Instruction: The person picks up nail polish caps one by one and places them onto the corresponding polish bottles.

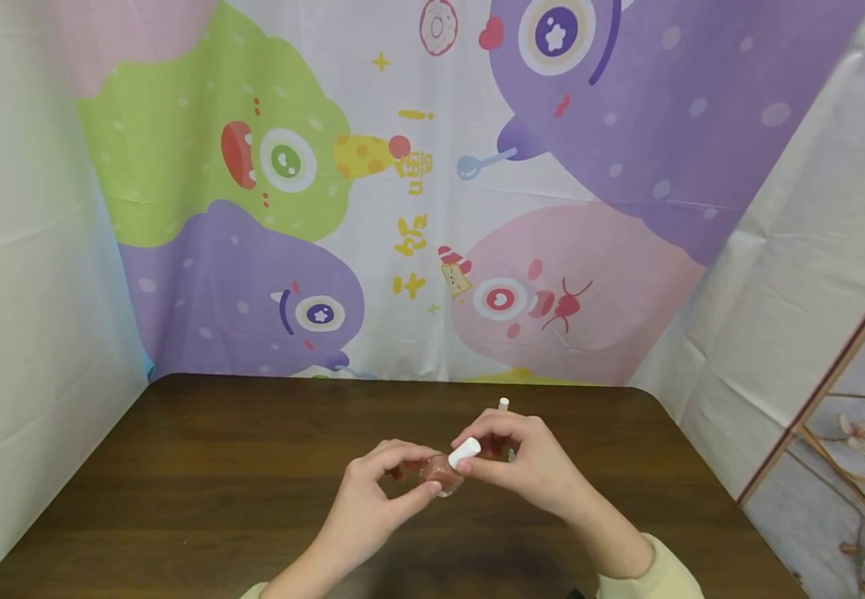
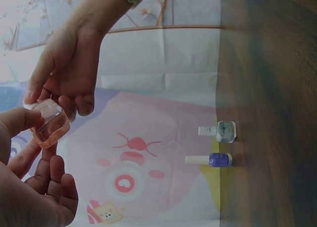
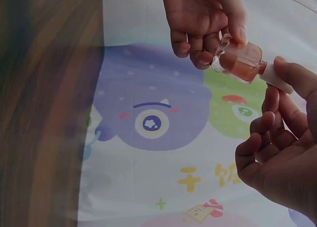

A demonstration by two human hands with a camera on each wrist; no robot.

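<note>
A small glass nail polish bottle (image 1: 440, 476) with pinkish-brown polish is held above the dark table. My left hand (image 1: 368, 492) pinches its glass body between thumb and fingers. My right hand (image 1: 541, 462) pinches the white cap (image 1: 466, 452) between thumb and index finger. In the right wrist view the bottle is tilted, and a bit of its neck shows between the glass shoulder and the cap (image 3: 276, 79). The other fingers of both hands are loosely curled.
On the table (image 1: 253, 466), beyond my right hand, stand two more nail polish bottles, one grey-green (image 2: 226, 132) and one purple (image 2: 220, 160), both with white caps. The head view shows a white cap (image 1: 503, 404) just past my right hand. A cartoon-printed curtain (image 1: 402, 349) hangs behind the table.
</note>
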